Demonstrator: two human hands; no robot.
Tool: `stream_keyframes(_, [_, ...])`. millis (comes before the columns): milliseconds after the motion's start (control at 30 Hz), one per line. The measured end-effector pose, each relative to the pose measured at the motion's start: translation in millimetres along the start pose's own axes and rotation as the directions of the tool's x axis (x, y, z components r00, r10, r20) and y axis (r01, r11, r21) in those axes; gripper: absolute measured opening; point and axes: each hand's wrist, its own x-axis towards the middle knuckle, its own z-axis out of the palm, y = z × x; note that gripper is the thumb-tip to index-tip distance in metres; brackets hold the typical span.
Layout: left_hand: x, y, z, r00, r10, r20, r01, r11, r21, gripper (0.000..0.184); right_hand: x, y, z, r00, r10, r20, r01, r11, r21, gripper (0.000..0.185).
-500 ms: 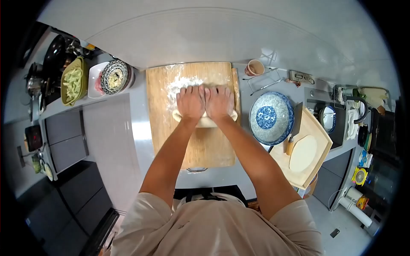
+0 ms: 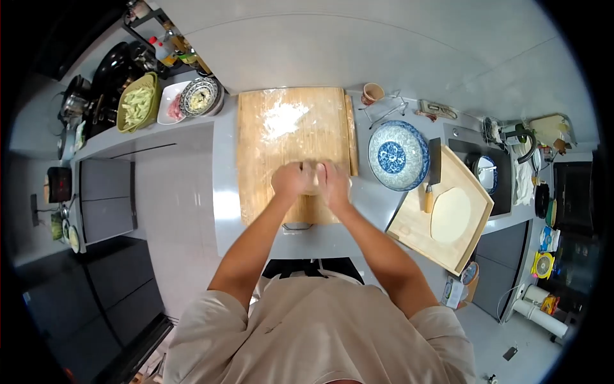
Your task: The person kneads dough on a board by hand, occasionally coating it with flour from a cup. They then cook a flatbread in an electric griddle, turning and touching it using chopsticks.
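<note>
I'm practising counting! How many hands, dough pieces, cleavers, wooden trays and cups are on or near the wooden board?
Hands: 2, left hand, right hand
Dough pieces: 2, handled dough, flat dough
Cleaver: 1
Wooden tray: 1
Cup: 1
Total: 7

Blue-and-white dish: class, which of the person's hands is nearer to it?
Right: the right hand is left of the blue-and-white dish; the left hand is farther left, beyond it.

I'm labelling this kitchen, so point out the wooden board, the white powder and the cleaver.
Wooden board [image 2: 288,150], head view: bare top surface.
White powder [image 2: 283,120], head view: middle of the patch.
Cleaver [image 2: 435,163], head view: the blade.
</note>
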Motion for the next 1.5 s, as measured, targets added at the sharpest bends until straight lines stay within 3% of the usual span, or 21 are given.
stream_keyframes(67, [-19.1,-7.3,19.9,0.995,0.053,-0.083,-0.048,0.997,0.063,0.054,-31.1,-1.4,13.2,0.984,0.142,-0.108,-0.137,0.989,0.05,0.026])
stream_keyframes(167, [-46.9,-23.3,57.9,0.835,0.284,-0.472,-0.261,0.959,0.114,0.04,-59.7,-0.7,25.5,0.995,-0.003,-0.095,-0.021,0.969,-0.247,0.028])
stream_keyframes(267, [-46.4,-32.9,72.5,0.689,0.401,-0.604,-0.338,0.915,0.221,0.03,-64.2,8.6,27.5,0.995,-0.097,-0.029,0.081,0.934,-0.348,0.03])
stream_keyframes(367, [-21.8,-31.3,70.9,0.717,0.373,-0.589,-0.334,0.925,0.179,0.032,-40.2,11.9,33.2,0.998,-0.06,-0.001,0.054,0.911,-0.41,0.033])
stream_keyframes(467, [7.7,-23.9,62.1,0.733,0.351,-0.582,-0.306,0.935,0.179,0.027,-4.6,8.1,32.0,0.986,0.069,0.152,0.013,0.875,-0.484,0.034])
stream_keyframes(667, [55.7,-7.3,37.9,0.764,0.347,-0.544,-0.301,0.938,0.175,0.025,51.0,17.5,49.3,0.992,0.072,0.101,-0.005,0.834,-0.551,0.033])
stream_keyframes(700, [61.1,-3.5,32.2,0.831,0.303,-0.467,-0.254,0.953,0.166,0.03,59.0,16.9,49.4,0.991,0.083,0.104,-0.012,0.833,-0.553,0.034])
stream_keyframes(833, [97.5,-3.1,36.3,0.797,0.316,-0.514,-0.278,0.948,0.153,0.033,84.2,16.6,52.5,0.996,0.071,0.059,-0.026,0.829,-0.558,0.036])
stream_keyframes(1000, [109.3,-3.1,28.5,0.743,0.408,-0.53,-0.383,0.909,0.164,0.024,105.3,61.3,69.5,0.992,-0.071,0.107,0.123,0.771,-0.625,0.035])
stream_keyframes(1033, [104.2,-5.5,26.9,0.736,0.417,-0.534,-0.397,0.904,0.158,0.021,107.0,66.2,69.3,0.98,-0.167,0.105,0.196,0.754,-0.627,0.032])
stream_keyframes(1067, [112.8,-6.6,40.6,0.732,0.403,-0.549,-0.347,0.914,0.209,0.025,114.6,117.0,87.8,0.954,-0.286,0.085,0.27,0.703,-0.658,0.031])
stream_keyframes(1133, [99.0,-8.9,28.0,0.866,0.361,-0.346,-0.322,0.932,0.166,0.033,114.9,102.7,74.2,0.923,-0.346,0.168,0.36,0.621,-0.696,0.033])
stream_keyframes(1200, [105.4,-13.5,42.4,0.815,0.355,-0.459,-0.317,0.935,0.161,0.034,120.9,96.6,74.9,0.968,-0.22,0.123,0.243,0.68,-0.692,0.038])
stream_keyframes(1300, [93.1,-20.0,54.6,0.846,0.326,-0.421,-0.321,0.943,0.084,0.039,113.4,97.8,72.7,0.9,-0.43,0.067,0.356,0.64,-0.681,0.043])
stream_keyframes(1333, [94.9,-18.7,56.7,0.858,0.305,-0.414,-0.319,0.947,0.036,0.041,113.2,103.3,68.9,0.901,-0.419,0.113,0.383,0.645,-0.662,0.045])
stream_keyframes(1400, [94.0,-13.7,53.4,0.817,0.301,-0.492,-0.321,0.946,0.045,0.046,107.9,108.4,68.0,0.881,-0.472,0.039,0.416,0.733,-0.538,0.04])
stream_keyframes(1467, [60.8,-14.6,36.3,0.905,0.275,-0.324,-0.293,0.956,-0.009,0.042,85.9,102.5,61.9,0.82,-0.562,-0.105,0.516,0.806,-0.289,0.035])
stream_keyframes(1500, [42.2,-25.3,30.6,0.895,0.321,-0.31,-0.332,0.943,0.018,0.04,51.3,49.3,45.0,0.878,-0.472,-0.076,0.404,0.818,-0.409,0.032])
